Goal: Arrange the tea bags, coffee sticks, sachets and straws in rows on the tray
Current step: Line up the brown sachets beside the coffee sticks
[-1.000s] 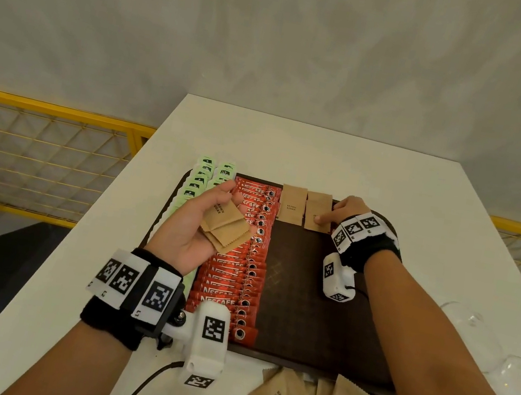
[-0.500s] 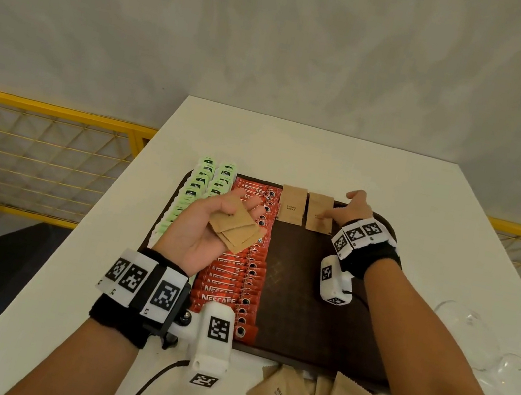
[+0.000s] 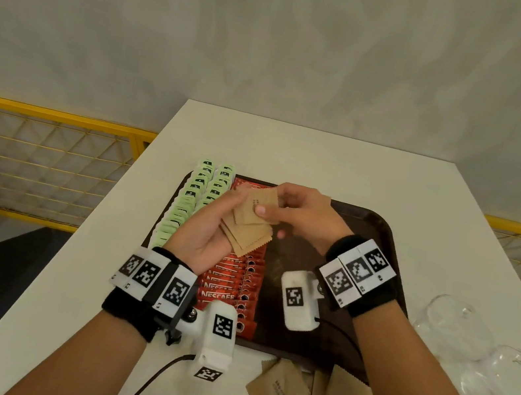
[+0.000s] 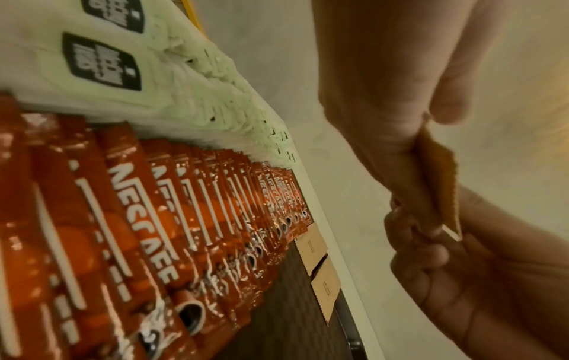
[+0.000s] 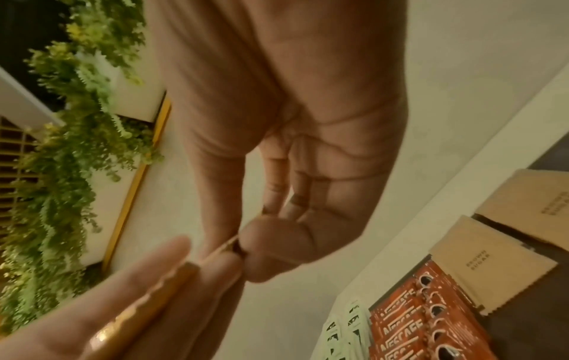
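Head view: next sachet being drawn

Head view shows the tray (image 3: 381, 232) with two sachets (image 4: 312, 246) laid at its far edge. The right hand (image 3: 304, 215), withdrawn from them, now pinches the top sachet (image 3: 260, 202) of the stack (image 3: 247, 235) cupped in the left hand (image 3: 207, 233); a third placement is likely.

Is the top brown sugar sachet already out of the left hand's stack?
Not yet. The right hand pinches the top sachet, which overlaps the stack in the left hand.

wrists: black bands (image 3: 128, 309) | white marker tags (black-patterned) | white cameras, black cable
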